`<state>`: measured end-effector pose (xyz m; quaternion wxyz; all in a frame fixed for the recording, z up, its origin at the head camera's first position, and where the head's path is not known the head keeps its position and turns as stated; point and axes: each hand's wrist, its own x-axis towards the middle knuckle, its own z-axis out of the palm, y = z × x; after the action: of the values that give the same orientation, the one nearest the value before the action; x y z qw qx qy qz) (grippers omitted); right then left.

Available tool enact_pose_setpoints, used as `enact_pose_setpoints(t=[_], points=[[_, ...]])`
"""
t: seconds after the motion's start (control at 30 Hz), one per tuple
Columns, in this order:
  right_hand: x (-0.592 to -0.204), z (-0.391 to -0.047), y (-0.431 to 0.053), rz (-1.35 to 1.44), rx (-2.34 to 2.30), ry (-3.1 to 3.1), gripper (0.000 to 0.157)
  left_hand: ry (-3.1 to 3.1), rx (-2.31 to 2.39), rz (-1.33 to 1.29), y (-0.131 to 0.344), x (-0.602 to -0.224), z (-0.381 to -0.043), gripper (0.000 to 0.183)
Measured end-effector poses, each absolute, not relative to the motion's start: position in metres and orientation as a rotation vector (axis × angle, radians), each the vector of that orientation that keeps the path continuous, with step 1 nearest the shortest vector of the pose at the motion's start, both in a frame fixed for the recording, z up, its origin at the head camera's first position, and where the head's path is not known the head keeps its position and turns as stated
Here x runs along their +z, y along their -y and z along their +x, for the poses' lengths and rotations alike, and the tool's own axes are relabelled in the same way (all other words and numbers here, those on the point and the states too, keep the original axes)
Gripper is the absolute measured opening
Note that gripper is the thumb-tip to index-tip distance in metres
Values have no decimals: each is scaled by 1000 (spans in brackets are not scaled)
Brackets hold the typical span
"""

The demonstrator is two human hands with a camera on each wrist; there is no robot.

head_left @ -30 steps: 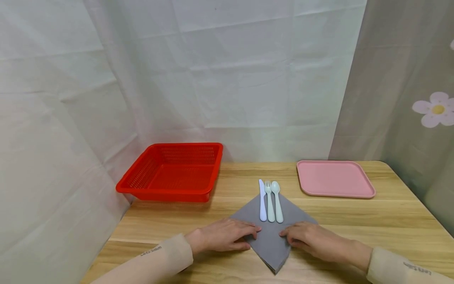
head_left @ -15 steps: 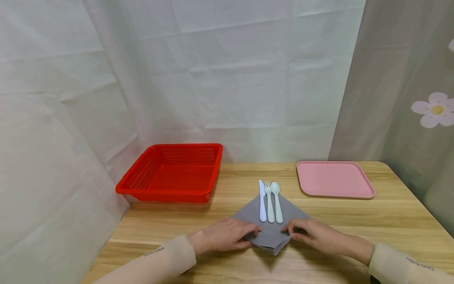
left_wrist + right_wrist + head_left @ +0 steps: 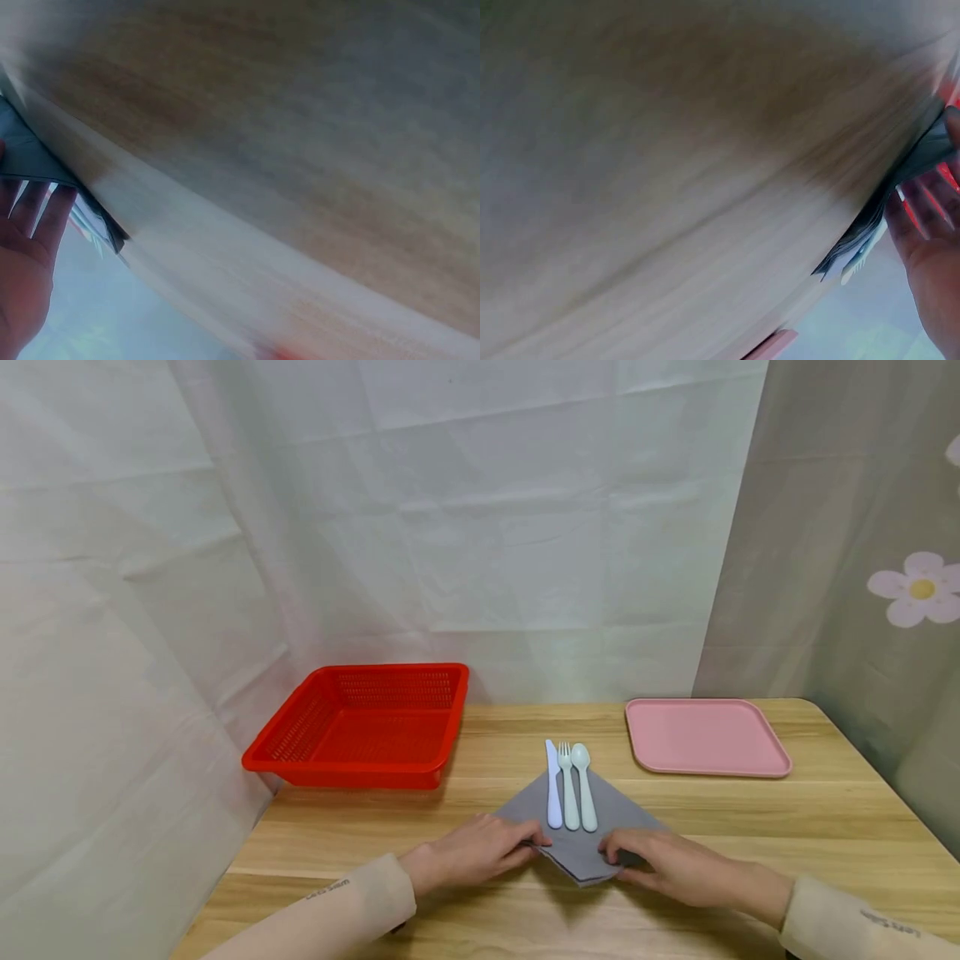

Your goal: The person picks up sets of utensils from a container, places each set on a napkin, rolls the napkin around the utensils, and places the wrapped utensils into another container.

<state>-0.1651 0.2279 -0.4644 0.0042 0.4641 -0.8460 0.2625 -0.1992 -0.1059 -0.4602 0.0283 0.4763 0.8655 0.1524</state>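
A grey cloth napkin (image 3: 618,810) lies on the table with one corner pointing away from me and its near part slightly raised. On it rest a pale lilac knife (image 3: 553,789), a pale green fork (image 3: 569,789) and a pale green spoon (image 3: 587,789), side by side with their tops past the far corner. My left hand (image 3: 483,852) pinches the near left edge; in the left wrist view the napkin (image 3: 34,154) sits between thumb and fingers. My right hand (image 3: 667,864) pinches the near right edge, and the right wrist view shows layered napkin (image 3: 907,169) there.
A red plastic basket (image 3: 442,752) stands at the back left of the wooden table (image 3: 840,827). Toward the back right lies a pink tray (image 3: 705,735). White and grey curtains (image 3: 525,527) hang behind and at the sides.
The napkin's near corner, which pointed toward me, has been drawn back and under, so the near part is shorter. Both hands stay close to their places, and the cutlery lies as before.
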Motion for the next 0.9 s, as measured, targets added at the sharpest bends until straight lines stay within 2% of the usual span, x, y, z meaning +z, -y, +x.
enact_pose_setpoints(t=[0.33,0.53,0.9], points=[[-462,-172,-229,1248,1077,2657,6,-2607,695,1254,109,-457,-205,16],[-455,-178,-225,1071,1120,2675,7,-2660,808,1193,105,-450,-210,11],[-450,-189,-218,916,1036,2656,9,-2806,791,1118,98,-449,-216,8]])
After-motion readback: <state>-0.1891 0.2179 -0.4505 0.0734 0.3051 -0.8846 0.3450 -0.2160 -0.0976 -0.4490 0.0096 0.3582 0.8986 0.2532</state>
